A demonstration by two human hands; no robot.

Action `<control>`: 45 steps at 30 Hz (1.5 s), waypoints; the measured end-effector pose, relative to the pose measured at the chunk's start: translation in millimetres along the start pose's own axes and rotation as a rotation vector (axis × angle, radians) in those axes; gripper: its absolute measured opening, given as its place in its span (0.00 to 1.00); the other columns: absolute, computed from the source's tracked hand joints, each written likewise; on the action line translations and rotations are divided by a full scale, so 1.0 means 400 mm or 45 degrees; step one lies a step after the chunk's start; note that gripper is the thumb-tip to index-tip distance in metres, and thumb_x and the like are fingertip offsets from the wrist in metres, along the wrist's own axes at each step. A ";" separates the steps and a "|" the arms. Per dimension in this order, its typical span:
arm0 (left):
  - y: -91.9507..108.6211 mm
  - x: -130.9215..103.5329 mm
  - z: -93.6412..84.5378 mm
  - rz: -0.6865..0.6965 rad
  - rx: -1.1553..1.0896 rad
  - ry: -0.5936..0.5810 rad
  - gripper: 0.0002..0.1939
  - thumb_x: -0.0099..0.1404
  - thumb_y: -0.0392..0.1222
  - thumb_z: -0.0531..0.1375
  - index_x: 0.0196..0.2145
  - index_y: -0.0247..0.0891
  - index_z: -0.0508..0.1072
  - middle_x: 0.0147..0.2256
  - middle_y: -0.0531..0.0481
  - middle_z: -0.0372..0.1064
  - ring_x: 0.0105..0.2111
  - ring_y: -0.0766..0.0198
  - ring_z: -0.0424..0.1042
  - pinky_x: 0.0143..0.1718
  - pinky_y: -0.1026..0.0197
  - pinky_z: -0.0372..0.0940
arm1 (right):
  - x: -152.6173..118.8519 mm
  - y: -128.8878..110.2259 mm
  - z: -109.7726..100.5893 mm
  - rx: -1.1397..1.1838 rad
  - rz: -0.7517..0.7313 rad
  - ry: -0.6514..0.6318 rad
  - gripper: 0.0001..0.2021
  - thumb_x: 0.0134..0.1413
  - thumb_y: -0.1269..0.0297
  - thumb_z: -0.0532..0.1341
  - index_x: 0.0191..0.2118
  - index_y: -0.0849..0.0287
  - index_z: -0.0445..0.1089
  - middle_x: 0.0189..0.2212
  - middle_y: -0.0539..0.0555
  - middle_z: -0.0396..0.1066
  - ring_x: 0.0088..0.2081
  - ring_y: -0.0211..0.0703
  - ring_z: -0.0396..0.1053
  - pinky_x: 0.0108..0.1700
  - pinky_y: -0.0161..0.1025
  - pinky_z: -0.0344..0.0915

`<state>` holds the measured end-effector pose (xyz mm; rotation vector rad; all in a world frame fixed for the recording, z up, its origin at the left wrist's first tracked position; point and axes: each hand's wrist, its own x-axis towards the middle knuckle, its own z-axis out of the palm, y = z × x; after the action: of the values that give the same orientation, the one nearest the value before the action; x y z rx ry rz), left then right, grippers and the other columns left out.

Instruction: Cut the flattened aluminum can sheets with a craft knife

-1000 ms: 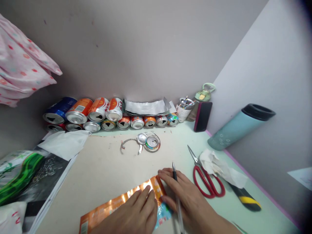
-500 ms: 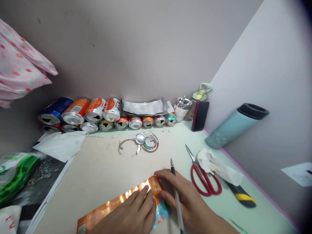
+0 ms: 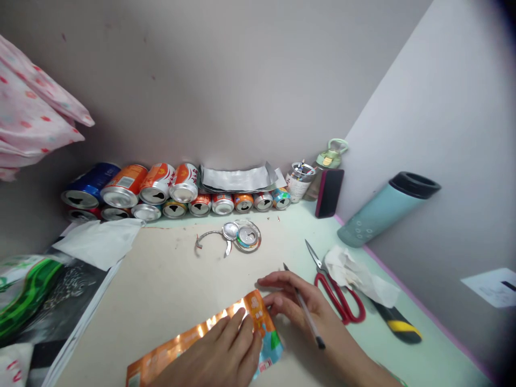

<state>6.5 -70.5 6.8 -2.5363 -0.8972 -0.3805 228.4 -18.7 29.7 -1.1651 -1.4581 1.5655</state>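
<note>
An orange and blue printed metal sheet (image 3: 256,310) lies slanted on the pale board at the bottom middle. My left hand (image 3: 226,349) rests flat on top of it, fingers extended. Just beyond the sheet's right end is my right hand (image 3: 298,306), its fingers curled round a clear pen (image 3: 308,317) that lies across the hand, tip up and to the left. The thumb and fingertips are near the sheet's upper right corner; whether they touch it I cannot tell. Farther back lie cut can ends (image 3: 246,235) and a curved metal strip (image 3: 209,233).
Several cans (image 3: 184,185) are stacked along the wall, with silvery sheets (image 3: 237,178) on top. Red-handled scissors (image 3: 341,298), crumpled tissue (image 3: 342,266) and a cutter (image 3: 403,325) lie right. Behind stand a phone (image 3: 330,192), pen holder (image 3: 299,185) and teal tumbler (image 3: 382,209). Plastic packaging (image 3: 28,290) lies left.
The pen has tilted from nearly upright to slanting down to the right in my right hand. That hand's fingers have lifted and moved slightly off the sheet's corner. My left hand stays put.
</note>
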 end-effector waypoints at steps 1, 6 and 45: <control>0.000 -0.001 -0.001 0.013 -0.005 -0.002 0.17 0.77 0.40 0.50 0.51 0.38 0.78 0.47 0.50 0.80 0.48 0.60 0.74 0.49 0.58 0.62 | 0.000 0.002 0.000 0.012 -0.005 0.001 0.18 0.61 0.50 0.69 0.49 0.57 0.73 0.46 0.61 0.81 0.45 0.51 0.81 0.49 0.46 0.75; -0.002 -0.005 0.000 0.039 -0.009 -0.057 0.16 0.77 0.41 0.52 0.54 0.37 0.76 0.50 0.47 0.79 0.51 0.59 0.72 0.52 0.57 0.60 | -0.006 0.012 0.007 0.035 -0.061 -0.053 0.20 0.63 0.49 0.67 0.51 0.57 0.72 0.39 0.60 0.83 0.43 0.52 0.81 0.46 0.46 0.77; -0.023 -0.002 -0.013 0.083 -0.221 -0.089 0.17 0.75 0.36 0.51 0.53 0.33 0.76 0.51 0.47 0.78 0.51 0.57 0.75 0.55 0.56 0.63 | -0.066 -0.029 0.025 -0.437 -0.418 -0.040 0.14 0.67 0.69 0.62 0.54 0.50 0.74 0.49 0.54 0.81 0.47 0.46 0.79 0.49 0.39 0.76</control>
<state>-0.5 -66.9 13.8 -2.7454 -0.8367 -0.3654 227.4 -45.1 44.8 -1.0221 -1.8836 1.1440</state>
